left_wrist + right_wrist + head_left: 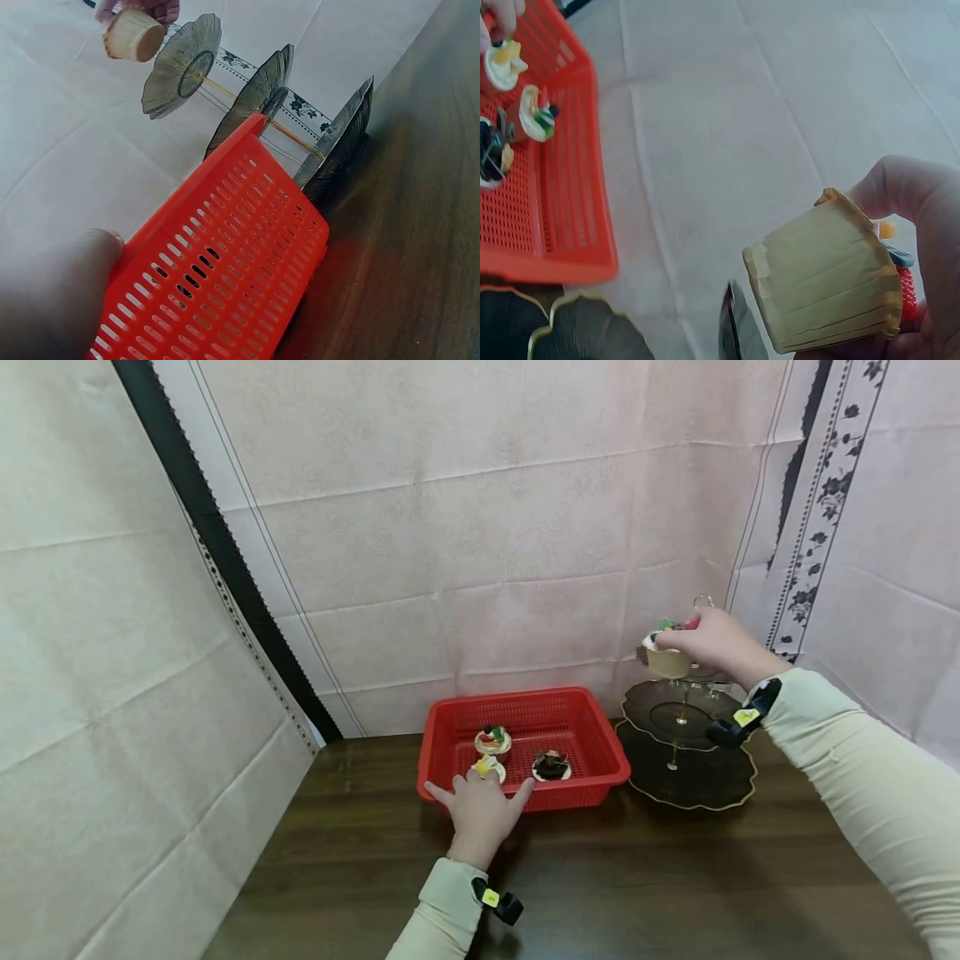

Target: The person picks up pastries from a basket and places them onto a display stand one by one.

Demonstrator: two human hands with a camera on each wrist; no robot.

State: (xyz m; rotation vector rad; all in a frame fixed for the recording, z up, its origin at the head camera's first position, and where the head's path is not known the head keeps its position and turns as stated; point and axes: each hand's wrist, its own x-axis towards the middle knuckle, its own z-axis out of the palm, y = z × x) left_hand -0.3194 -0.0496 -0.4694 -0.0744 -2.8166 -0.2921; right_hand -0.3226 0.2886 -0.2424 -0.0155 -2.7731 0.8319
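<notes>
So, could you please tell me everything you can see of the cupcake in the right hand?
The cupcake has a pale, creased, paper-like wrapper with a browned rim, and red, green and white topping. The right hand grips it, roughly upright, just above the stand's top tier, seemingly not touching it.

Pale-cased cupcake (667, 662) held near tiered stand (693, 787); three cupcakes (551, 767) in red basket (558, 799).

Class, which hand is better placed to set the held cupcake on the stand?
Probably the right hand: it holds the cupcake near the tiered stand, while the left hand is at the red basket.
</notes>
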